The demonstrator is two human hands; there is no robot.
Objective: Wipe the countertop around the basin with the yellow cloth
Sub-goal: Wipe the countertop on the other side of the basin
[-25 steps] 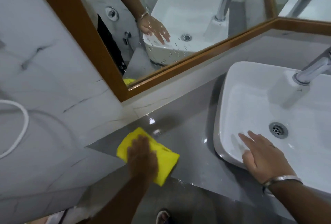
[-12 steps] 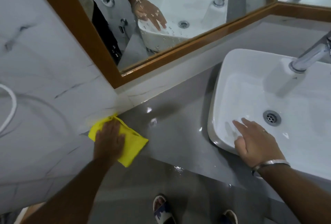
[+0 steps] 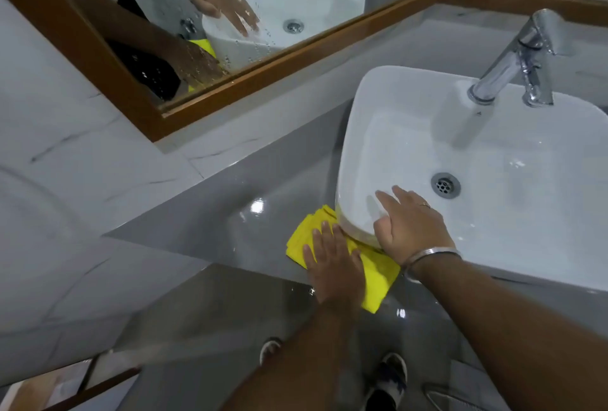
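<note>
Desk (image 3: 204,223): grey, glossy, running from left of centre to the right edge of the frame; wet sheen and bright light spots near the middle.
Back edge: meets pale marbled wall tiles toward the upper left.
Basin (image 3: 411,121): white, rounded-rectangular, sitting on top of the desk at centre right; drain visible inside.
Yellow cloth (image 3: 304,239): folded, flat on the desk at lower centre, touching the basin's near-left corner, partly tucked under its curve.
Left hand (image 3: 335,269): pressed palm-down on the cloth, fingers spread.
Front edge: droplets just below the cloth, at lower centre.
</note>
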